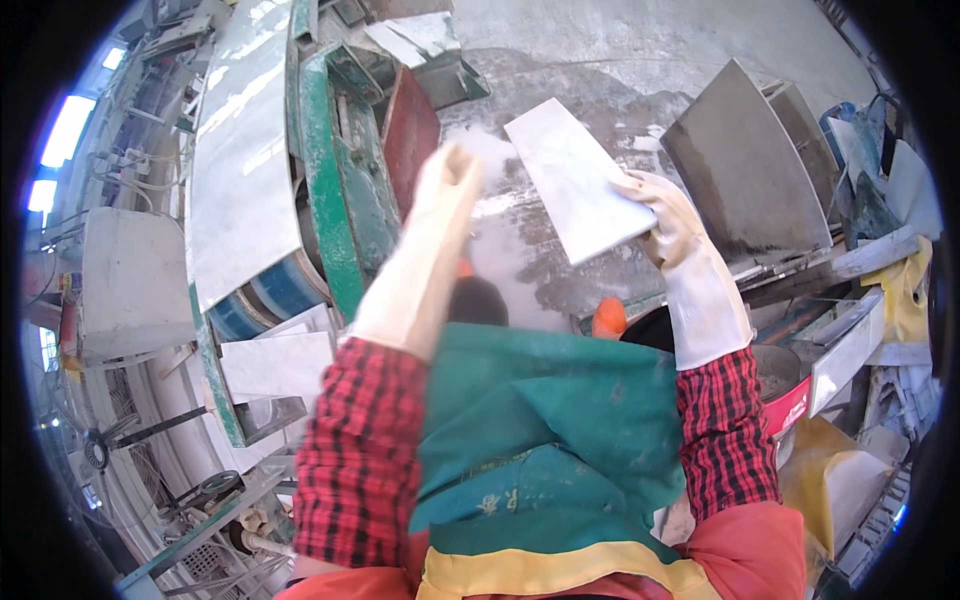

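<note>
— Where's the tile (pixel 578 178) from your hands?

— Your right hand (pixel 665 215) grips its lower right corner, up in front of you above the wet floor (pixel 640 60). Its long axis runs from that corner up and to the left.

— And your left hand (pixel 447 190)?

— Raised just left of the tile, apart from it, gloved and blurred; I can't tell whether it's clenched. The right is nearer.

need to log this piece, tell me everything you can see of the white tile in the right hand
The white tile is a flat rectangular slab, pale with faint grey veining, stone-like and dusty. It looks whole and is held tilted in the air above the wet grey floor. The gloved right hand grips its lower right edge; the blurred left hand is apart from it.
</note>
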A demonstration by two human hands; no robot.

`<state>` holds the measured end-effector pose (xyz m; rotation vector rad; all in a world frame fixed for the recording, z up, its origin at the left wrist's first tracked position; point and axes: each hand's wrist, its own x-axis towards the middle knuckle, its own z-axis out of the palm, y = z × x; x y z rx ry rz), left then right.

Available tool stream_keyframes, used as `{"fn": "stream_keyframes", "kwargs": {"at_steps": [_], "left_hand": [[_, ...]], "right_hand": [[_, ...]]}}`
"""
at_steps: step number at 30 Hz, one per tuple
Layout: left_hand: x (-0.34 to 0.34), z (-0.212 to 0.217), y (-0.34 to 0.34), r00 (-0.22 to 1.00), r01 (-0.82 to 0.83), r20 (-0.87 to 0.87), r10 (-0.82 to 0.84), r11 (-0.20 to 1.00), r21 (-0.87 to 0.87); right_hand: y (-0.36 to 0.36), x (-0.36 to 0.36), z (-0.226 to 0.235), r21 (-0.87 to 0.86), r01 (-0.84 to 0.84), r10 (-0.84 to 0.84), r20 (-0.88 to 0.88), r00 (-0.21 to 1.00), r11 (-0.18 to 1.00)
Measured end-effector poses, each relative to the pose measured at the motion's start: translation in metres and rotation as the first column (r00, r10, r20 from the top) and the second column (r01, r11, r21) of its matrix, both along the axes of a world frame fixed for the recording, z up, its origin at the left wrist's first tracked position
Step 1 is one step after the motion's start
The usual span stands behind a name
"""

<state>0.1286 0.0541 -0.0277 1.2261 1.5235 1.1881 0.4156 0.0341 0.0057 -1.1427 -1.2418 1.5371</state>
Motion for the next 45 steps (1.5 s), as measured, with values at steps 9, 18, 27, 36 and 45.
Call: {"fn": "stream_keyframes", "kwargs": {"at_steps": [9, 18, 27, 36, 45], "left_hand": [[0.055, 0.048, -0.011, 0.516, 0.142, 0.837, 0.185, 0.945, -0.296], [-0.134, 0.109, -0.085, 0.469, -0.348, 0.827, 0.309, 0.926, -0.149], [-0.280, 0.062, -0.263, 0.311, -0.729, 0.780, 0.543, 0.662, -0.170], [-0.276, -0.010, -0.282, 0.135, -0.745, 0.785, 0.604, 0.584, -0.322], [-0.292, -0.017, -0.289, 0.244, -0.612, 0.768, 0.592, 0.708, -0.352]], "right_hand": [[-0.026, -0.018, 0.062, 0.020, 0.003, -0.004, 0.062, 0.998, 1.000], [-0.060, 0.105, 0.034, 0.093, 0.601, -0.607, 0.046, 0.793, 0.794], [-0.236, 0.254, 0.042, 0.513, 0.386, -0.340, 0.835, -0.433, 0.766], [-0.247, 0.268, 0.022, 0.409, 0.521, -0.244, 0.901, -0.357, 0.749], [-0.240, 0.247, 0.042, 0.228, 0.869, -0.132, 0.973, -0.188, 0.438]]}}
